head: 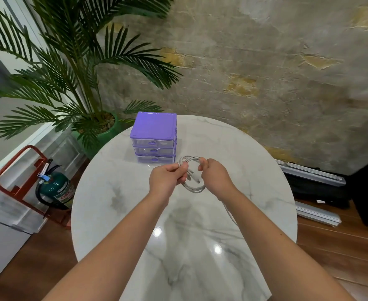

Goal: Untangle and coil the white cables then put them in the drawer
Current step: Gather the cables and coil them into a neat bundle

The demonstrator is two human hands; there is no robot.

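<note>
Both forearms reach out over the round white marble desk [118, 205], and my left hand [167, 178] and right hand [214, 173] each close their grip on the loose coil of thin white cable [195, 187], held just in front of the purple three-drawer plastic organiser [153, 137]. I judge it light, limp and springy, likely to uncoil if released, so pinching across all the loops seems best. All drawers look closed.
</note>
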